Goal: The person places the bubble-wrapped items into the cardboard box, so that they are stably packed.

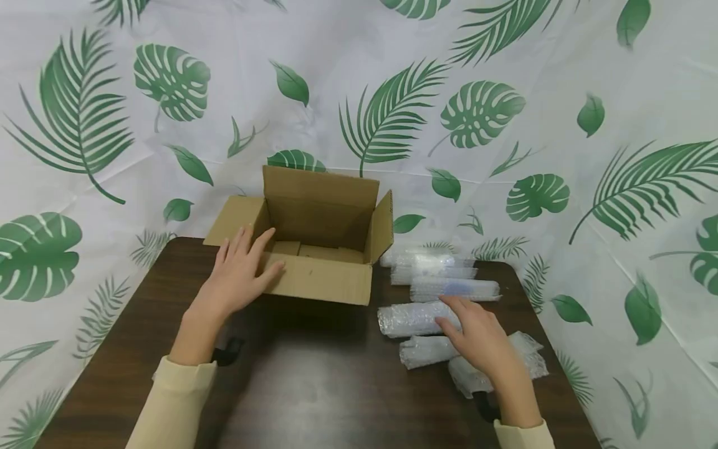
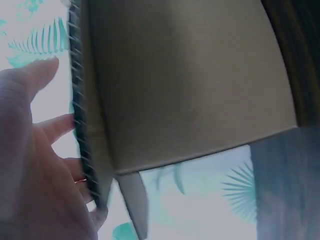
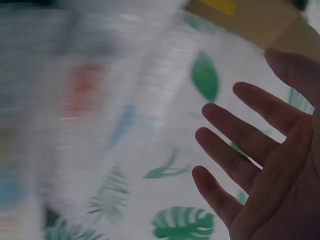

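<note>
An open cardboard box (image 1: 320, 280) stands at the back of the table, its flaps folded outward. My left hand (image 1: 238, 271) lies over its left front corner, fingers spread across the flaps. Seen from the left wrist, the fingers (image 2: 60, 127) are beside a flap's corrugated edge. Several bubble-wrapped packages (image 1: 412, 319) lie in a column to the right of the box. Above the middle ones hovers my right hand (image 1: 477, 333), fingers extended and holding nothing; whether it touches the wrap is unclear. The right wrist view shows blurred wrap (image 3: 82, 90) with red and blue patches.
The dark wooden table (image 1: 314, 386) runs up to a white sheet (image 1: 320, 137) printed with green leaves. A crumpled bubble-wrapped package (image 1: 530, 355) lies near the right edge, partly behind the right hand.
</note>
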The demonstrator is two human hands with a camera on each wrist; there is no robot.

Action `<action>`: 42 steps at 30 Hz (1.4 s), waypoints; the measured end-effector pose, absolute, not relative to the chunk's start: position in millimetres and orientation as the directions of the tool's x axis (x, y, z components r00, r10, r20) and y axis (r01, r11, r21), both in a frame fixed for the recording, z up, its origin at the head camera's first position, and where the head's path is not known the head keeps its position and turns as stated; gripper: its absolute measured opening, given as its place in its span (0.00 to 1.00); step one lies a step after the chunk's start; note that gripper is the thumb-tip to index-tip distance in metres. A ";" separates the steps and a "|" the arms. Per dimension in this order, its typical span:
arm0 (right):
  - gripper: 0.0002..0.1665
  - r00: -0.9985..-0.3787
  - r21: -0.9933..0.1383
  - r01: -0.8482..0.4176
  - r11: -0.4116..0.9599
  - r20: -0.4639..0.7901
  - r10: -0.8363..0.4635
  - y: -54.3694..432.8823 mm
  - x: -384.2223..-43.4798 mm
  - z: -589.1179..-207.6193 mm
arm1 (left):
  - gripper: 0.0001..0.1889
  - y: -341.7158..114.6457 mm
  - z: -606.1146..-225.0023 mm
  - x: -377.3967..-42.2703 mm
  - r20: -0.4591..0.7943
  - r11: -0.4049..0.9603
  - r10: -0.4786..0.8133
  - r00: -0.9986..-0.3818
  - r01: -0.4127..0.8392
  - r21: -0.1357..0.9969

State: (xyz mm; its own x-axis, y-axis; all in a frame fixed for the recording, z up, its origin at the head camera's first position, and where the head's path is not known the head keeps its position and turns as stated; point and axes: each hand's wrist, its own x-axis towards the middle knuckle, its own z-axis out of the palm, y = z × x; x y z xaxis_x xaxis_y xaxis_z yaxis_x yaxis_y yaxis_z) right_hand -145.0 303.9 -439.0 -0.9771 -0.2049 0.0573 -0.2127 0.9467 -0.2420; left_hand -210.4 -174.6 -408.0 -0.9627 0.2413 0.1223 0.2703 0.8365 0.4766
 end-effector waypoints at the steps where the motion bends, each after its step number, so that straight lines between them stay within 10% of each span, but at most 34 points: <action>1: 0.33 -0.978 -0.241 -0.207 0.948 0.048 -0.201 306.7 -142.3 -444.2 | 0.45 -177.3 -410.0 -211.4 0.120 0.834 0.234 -0.965 0.263 0.484; 25: 0.38 -0.969 -0.143 -0.231 0.962 0.125 -0.214 306.7 -152.7 -483.7 | 0.61 -195.7 -449.6 -233.2 0.279 0.804 0.140 -0.950 0.274 0.528; 42: 0.39 -0.976 -0.212 -0.160 0.964 -0.111 -0.186 289.2 -167.2 -485.8 | 0.63 -189.4 -471.7 -227.8 0.318 0.764 0.094 -0.943 0.274 0.584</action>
